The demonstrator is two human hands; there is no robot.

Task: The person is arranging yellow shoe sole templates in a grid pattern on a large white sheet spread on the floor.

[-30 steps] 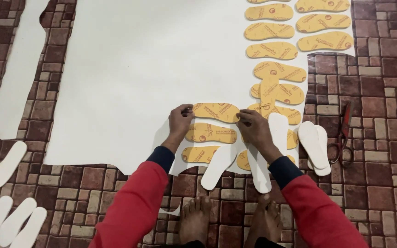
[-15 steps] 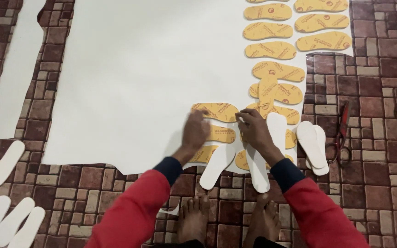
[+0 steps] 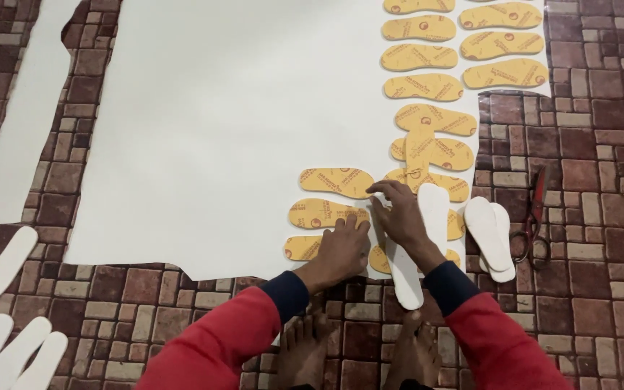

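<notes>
From the head view, a large smooth white sheet [image 3: 218, 130] lies flat on a brick-patterned brown floor [image 3: 110, 325]. Flat yellow sole-shaped insole cut-outs [image 3: 422, 87] sit in rows along its right part. The left hand [image 3: 341, 249] presses flat, fingers spread, on the yellow insole [image 3: 323, 214] near the sheet's lower edge, clasping nothing. The right hand [image 3: 399, 213] rests palm down beside it, fingertips touching another yellow insole [image 3: 336, 182], also unclenched. White foam-like sole blanks [image 3: 491, 237] and red-handled scissors [image 3: 532, 217] lie to the right.
</notes>
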